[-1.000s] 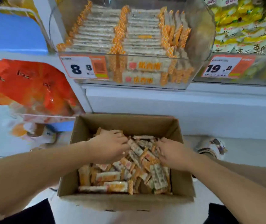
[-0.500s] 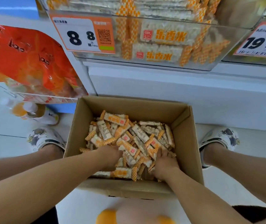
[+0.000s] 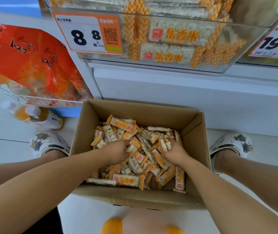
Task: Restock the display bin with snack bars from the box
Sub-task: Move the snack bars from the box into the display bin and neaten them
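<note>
Two bare hands are plunged into a heap of snack bars [image 3: 126, 180] inside an open cardboard box [image 3: 135, 197] on the floor. The left hand [image 3: 116, 152] has its fingers curled down into the pile, gripping bars near the middle. The right hand [image 3: 174, 152], close beside it, curls around a small bunch of bars whose ends stick up past its fingers. Loose bars in white and orange checked wrappers lie all around both hands. Above and beyond the hands, a clear display bin [image 3: 168, 65] holds neat rows of the same bars, with a price tag [image 3: 87, 34] reading 8.8. Patterned shoes [image 3: 48, 143] stand either side of the box.
</note>
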